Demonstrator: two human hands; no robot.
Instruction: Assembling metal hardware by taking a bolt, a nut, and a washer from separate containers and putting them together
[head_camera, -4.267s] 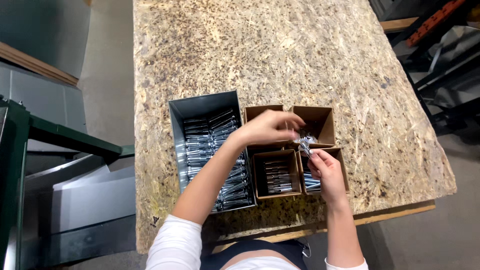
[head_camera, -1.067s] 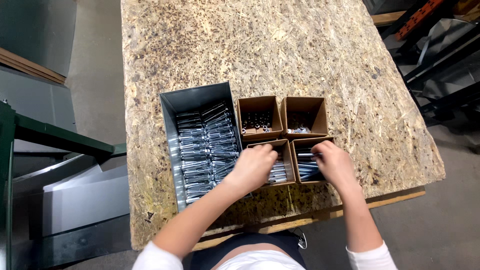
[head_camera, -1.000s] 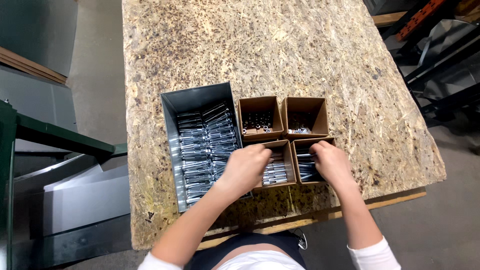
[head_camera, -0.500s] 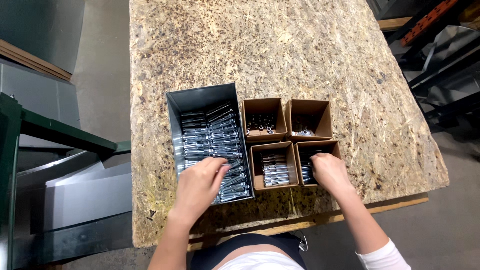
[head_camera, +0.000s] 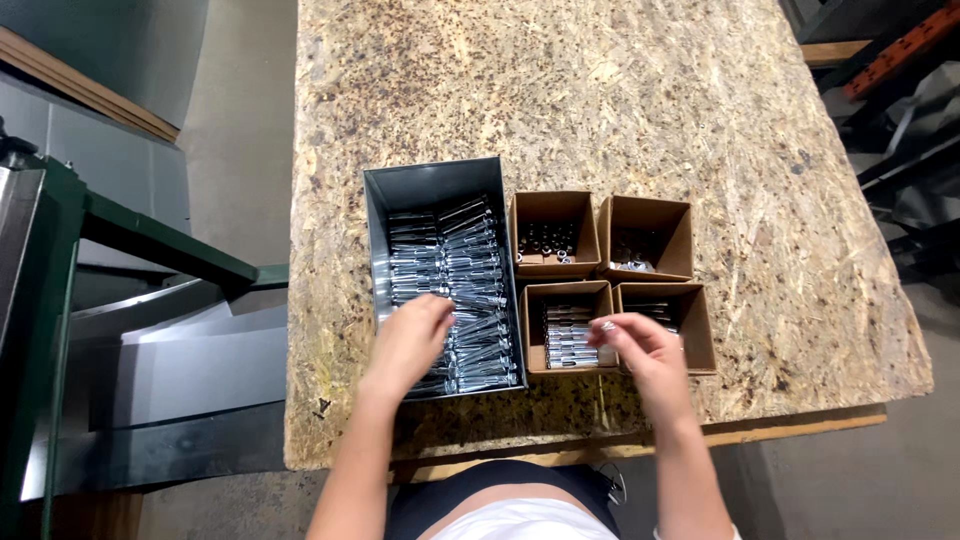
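My left hand rests in the near end of a grey metal bin packed with long silver bolts. Its fingers curl down among them, and the back of the hand hides any grip. My right hand hovers over the near edges of two small cardboard boxes and pinches a small shiny metal part between its fingertips. The near left box holds short silver pieces. The hand partly covers the near right box.
Two more cardboard boxes stand behind, the left one with dark nuts and the right one with a few small metal pieces. All sit near the front edge of a chipboard table. A green metal frame stands at the left.
My left hand has left the near left box and gone into the grey bin. My right hand has lifted from the near right box and shifted left with a small part.
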